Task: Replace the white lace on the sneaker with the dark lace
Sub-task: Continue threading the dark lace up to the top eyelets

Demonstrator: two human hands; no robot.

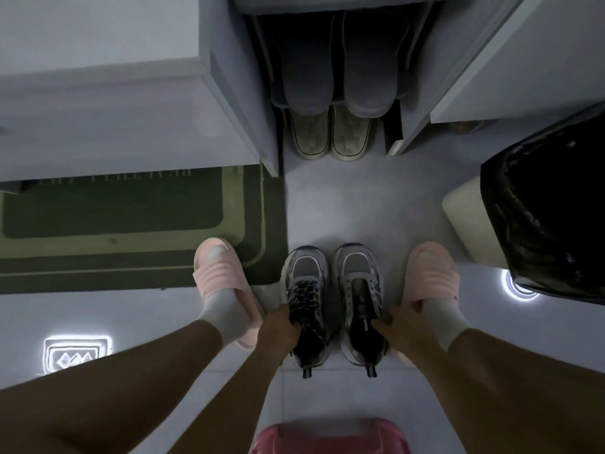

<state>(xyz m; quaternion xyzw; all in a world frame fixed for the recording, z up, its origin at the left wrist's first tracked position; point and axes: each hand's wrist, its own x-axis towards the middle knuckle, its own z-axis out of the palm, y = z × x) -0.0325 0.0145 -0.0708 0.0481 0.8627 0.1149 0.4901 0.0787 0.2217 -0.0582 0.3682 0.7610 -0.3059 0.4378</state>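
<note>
Seen from the head camera, two sneakers stand side by side on the floor [343, 198], near its middle, between the pink slippers [219, 273] and just beside the corner of the green mat [131, 224]. The left hand [278, 326] curls its fingers over the collar of the left sneaker [304, 267], whose dark lace [306, 294] looks fully threaded. The right hand [393, 322] pinches the collar of the right sneaker [358, 267], whose eyelets look bare. No white lace shows. The light is dim, so an eyelet could be skipped or a crossing misjudged. Held only at the heel end, either shoe may tip or twist if lifted.
</note>
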